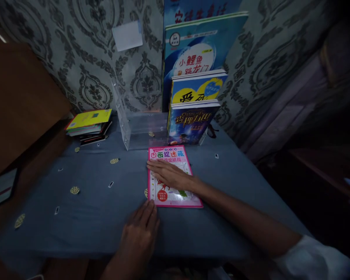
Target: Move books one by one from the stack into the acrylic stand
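Note:
A pink-bordered picture book (181,198) lies flat on the table, its cover facing up. Across the upper part of that cover rests my right hand (172,175), fingers stretched out flat and reaching the left edge. My left hand (141,229) lies on the cloth, its fingertips at the book's lower left corner. Its fingers are extended and close together, and they do not wrap round anything. Just behind the book stands a clear acrylic book rack (146,124) with several books upright in its right side, the front one a dark blue book (189,120).
A stack of books with a yellow one on top (90,118) sits at the back left. Blue-grey cloth (99,217) covers the table. Patterned wallpaper (93,54) rises behind, with a white card (127,35) on it. A brown panel (20,93) stands at the far left.

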A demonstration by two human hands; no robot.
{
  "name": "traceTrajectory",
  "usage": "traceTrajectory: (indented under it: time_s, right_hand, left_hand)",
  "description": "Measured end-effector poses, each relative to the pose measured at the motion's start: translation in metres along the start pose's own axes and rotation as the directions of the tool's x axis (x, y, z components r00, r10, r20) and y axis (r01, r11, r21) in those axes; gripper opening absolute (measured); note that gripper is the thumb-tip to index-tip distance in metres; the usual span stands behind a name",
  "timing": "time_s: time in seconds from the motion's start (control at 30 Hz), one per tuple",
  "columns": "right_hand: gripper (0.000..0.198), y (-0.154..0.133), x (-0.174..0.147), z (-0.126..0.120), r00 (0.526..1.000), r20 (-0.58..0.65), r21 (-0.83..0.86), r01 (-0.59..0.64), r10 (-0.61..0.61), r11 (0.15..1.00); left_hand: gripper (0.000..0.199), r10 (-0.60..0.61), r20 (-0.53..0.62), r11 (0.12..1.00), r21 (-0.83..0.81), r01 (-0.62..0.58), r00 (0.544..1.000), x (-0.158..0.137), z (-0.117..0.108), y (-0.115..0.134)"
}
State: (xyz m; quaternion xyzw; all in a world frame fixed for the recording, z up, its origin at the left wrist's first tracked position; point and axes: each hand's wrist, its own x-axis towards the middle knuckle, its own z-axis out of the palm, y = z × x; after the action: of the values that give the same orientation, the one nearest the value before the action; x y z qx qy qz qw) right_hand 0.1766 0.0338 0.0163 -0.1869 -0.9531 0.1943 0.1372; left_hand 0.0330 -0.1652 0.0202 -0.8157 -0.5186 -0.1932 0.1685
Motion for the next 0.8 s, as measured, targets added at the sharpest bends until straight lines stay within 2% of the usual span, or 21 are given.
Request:
traceTrajectory:
  time_s: [0.17, 0.33, 0.6, 0.8]
  right_hand:
    - [0.045, 0.036, 0.021, -0.001, 0.994, -0.107, -0.042, -0.022, 0.018, 0.999]
    - [0.046, 0.056, 0.021, 0.0, 0.986, -0.137, -0.06, -0.102, 0.093, 0.993]
    - [0.048, 0.074, -0.016, -0.011, 0.97, -0.189, -0.066, -0.169, 0.154, 0.983]
    - [0.048, 0.089, -0.054, -0.011, 0.918, -0.267, -0.042, -0.315, 0.293, 0.948]
  left_hand:
    - [0.038, 0.012, -0.026, 1.0, -0.004, -0.012, 1.0, 0.003, -0.001, 0.0]
    - [0.041, 0.015, -0.013, 1.0, -0.011, -0.015, 1.0, 0.005, -0.002, -0.002]
    - [0.037, -0.012, 0.014, 1.0, 0.001, 0.012, 1.0, -0.002, 0.004, -0.002]
    - [0.031, 0.034, 0.129, 0.999, 0.003, -0.035, 0.991, 0.001, 0.001, -0.007]
